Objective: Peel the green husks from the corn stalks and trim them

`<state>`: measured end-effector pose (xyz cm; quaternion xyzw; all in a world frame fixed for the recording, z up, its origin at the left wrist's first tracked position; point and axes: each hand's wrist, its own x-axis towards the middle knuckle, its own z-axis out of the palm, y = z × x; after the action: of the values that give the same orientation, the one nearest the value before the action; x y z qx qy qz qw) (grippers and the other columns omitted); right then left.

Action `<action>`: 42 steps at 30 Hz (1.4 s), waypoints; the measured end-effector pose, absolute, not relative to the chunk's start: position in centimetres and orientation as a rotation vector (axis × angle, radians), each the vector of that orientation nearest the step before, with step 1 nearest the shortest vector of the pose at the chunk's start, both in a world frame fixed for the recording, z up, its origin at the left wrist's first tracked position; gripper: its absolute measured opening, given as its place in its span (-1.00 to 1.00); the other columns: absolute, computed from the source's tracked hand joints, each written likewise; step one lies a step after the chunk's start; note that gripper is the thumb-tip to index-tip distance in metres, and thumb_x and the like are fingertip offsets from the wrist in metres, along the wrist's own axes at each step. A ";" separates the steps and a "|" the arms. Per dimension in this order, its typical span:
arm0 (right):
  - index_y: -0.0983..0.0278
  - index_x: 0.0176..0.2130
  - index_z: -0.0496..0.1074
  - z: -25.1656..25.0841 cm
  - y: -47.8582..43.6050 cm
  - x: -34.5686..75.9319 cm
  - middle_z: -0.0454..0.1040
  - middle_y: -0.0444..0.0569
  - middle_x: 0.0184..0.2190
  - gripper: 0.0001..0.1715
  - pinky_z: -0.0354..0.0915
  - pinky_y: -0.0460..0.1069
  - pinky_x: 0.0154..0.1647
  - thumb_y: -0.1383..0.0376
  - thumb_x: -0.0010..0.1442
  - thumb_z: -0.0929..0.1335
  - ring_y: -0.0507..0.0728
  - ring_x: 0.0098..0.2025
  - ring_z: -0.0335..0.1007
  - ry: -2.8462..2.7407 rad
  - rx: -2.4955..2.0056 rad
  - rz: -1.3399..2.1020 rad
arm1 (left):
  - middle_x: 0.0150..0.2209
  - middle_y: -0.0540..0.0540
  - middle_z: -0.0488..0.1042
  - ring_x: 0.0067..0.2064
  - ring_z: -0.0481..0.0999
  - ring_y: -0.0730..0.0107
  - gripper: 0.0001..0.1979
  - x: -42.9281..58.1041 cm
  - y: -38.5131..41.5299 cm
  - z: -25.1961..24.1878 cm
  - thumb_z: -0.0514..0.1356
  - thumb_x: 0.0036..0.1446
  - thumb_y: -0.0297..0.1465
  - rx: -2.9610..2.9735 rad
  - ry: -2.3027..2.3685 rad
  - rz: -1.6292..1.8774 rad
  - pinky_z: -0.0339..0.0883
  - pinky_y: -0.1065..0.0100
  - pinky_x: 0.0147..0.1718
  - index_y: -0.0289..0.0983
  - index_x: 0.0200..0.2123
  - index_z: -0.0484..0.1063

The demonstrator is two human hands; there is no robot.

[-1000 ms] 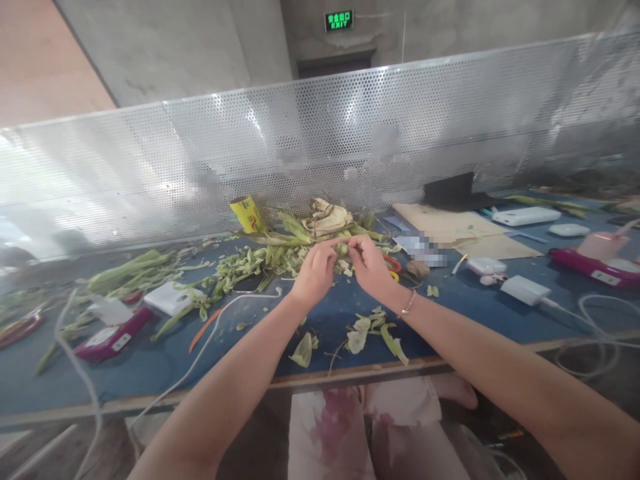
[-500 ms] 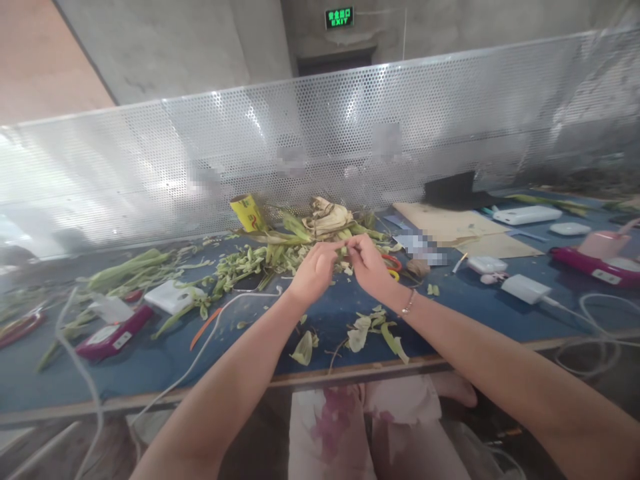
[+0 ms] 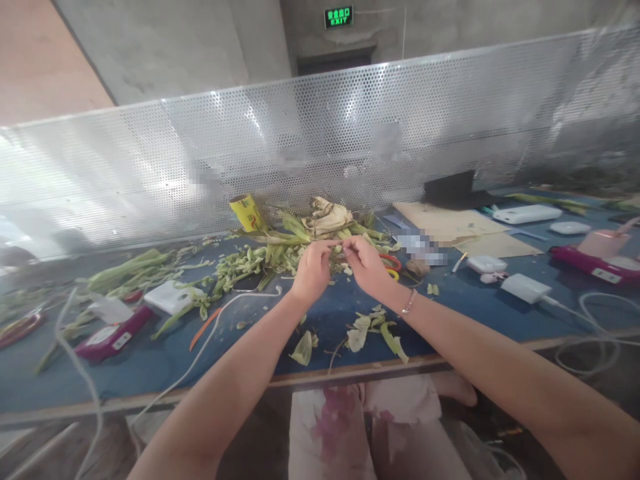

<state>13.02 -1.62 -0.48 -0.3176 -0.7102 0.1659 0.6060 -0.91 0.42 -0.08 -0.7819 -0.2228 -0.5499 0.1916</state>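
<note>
My left hand and my right hand meet above the blue table, fingertips almost touching. Both are closed in a pinch; what lies between the fingers is too small to make out. Just beyond them is a heap of green stalks with a pale, dried husk bundle on top. To the left of my left hand lies a pile of short green pieces. Torn pale-green leaves are scattered nearer the table's front edge.
A yellow container leans behind the heap. Purple power strips and white cables lie at both sides. Red and yellow scissor handles are beside my right hand. Brown paper and white chargers are at the right.
My left hand has turned slightly and its fingers are curled in more. The small green bit that showed between my fingertips is no longer clearly visible. My right hand has barely moved.
</note>
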 end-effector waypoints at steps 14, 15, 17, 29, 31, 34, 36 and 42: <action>0.25 -0.32 0.23 -0.7 -1.5 13.4 0.38 -0.04 -0.37 -0.95 0.28 -0.07 -0.45 0.33 0.14 0.21 0.05 -0.39 0.34 -1.677 -0.804 0.256 | -0.28 -0.12 0.49 -0.23 0.47 0.46 -0.86 -0.8 0.3 0.0 -0.04 0.13 -0.59 -2.204 -0.593 -1.502 0.34 0.40 -0.27 -0.26 -0.31 0.21; 0.24 -0.33 0.22 -0.7 -1.5 13.4 0.38 -0.04 -0.37 -0.96 0.27 -0.07 -0.47 0.34 0.14 0.21 0.05 -0.38 0.34 -1.681 -0.810 0.240 | -0.28 -0.12 0.49 -0.23 0.47 0.47 -0.86 -0.8 0.3 0.0 -0.04 0.12 -0.59 -2.205 -0.587 -1.503 0.34 0.40 -0.27 -0.26 -0.31 0.21; 0.24 -0.34 0.21 -0.6 -1.6 13.5 0.37 -0.04 -0.38 -0.97 0.26 -0.07 -0.47 0.35 0.14 0.19 0.06 -0.39 0.34 -1.682 -0.820 0.206 | -0.26 -0.12 0.49 -0.23 0.47 0.47 -0.86 -0.8 0.3 0.0 -0.03 0.12 -0.60 -2.213 -0.574 -1.505 0.34 0.40 -0.26 -0.26 -0.31 0.20; 0.23 -0.43 0.16 0.0 -2.2 13.6 0.31 -0.12 -0.52 -0.90 0.14 -0.06 -0.49 0.36 0.14 0.19 0.03 -0.53 0.22 -1.663 -0.872 0.128 | -0.20 -0.14 0.49 -0.13 0.46 0.45 -0.87 -0.7 -0.1 0.0 -0.04 0.13 -0.59 -2.254 -0.617 -1.611 0.32 0.35 -0.21 -0.24 -0.32 0.15; 0.23 -0.43 0.17 0.1 -2.3 13.6 0.30 -0.13 -0.52 -0.90 0.13 -0.06 -0.49 0.37 0.14 0.19 0.02 -0.54 0.17 -1.664 -0.870 0.121 | -0.20 -0.14 0.49 -0.12 0.46 0.45 -0.86 -0.5 -0.3 0.0 -0.03 0.12 -0.59 -2.245 -0.631 -1.640 0.32 0.35 -0.20 -0.24 -0.33 0.15; 0.24 -0.42 0.19 0.1 -2.2 13.7 0.36 -0.09 -0.43 -0.91 0.17 -0.06 -0.46 0.36 0.15 0.19 0.02 -0.49 0.20 -1.663 -0.831 0.153 | -0.18 -0.15 0.48 -0.10 0.45 0.46 -0.86 -0.4 -0.4 0.0 -0.02 0.11 -0.60 -2.240 -0.633 -1.654 0.31 0.35 -0.19 -0.24 -0.33 0.14; 0.24 -0.40 0.20 0.0 -2.1 13.7 0.38 -0.05 -0.33 -0.92 0.22 -0.05 -0.39 0.36 0.15 0.19 0.04 -0.38 0.28 -1.661 -0.777 0.193 | -0.17 -0.16 0.48 -0.09 0.44 0.45 -0.86 -0.6 -0.4 0.0 -0.03 0.11 -0.60 -2.250 -0.615 -1.638 0.31 0.35 -0.19 -0.24 -0.34 0.14; 0.24 -0.40 0.25 0.3 -2.2 13.8 0.32 0.01 -0.24 -0.94 0.28 -0.01 -0.27 0.38 0.11 0.23 0.10 -0.18 0.27 -1.663 -0.742 0.167 | -0.14 -0.21 0.47 -0.08 0.44 0.40 -0.89 -1.0 -0.1 -0.1 -0.05 0.14 -0.57 -2.259 -0.574 -1.569 0.32 0.30 -0.17 -0.25 -0.33 0.16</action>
<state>13.79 -2.19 0.34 -0.3214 -0.7204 0.0725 0.6104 -1.04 -0.05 -0.08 -0.7929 -0.2014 -0.5507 0.1655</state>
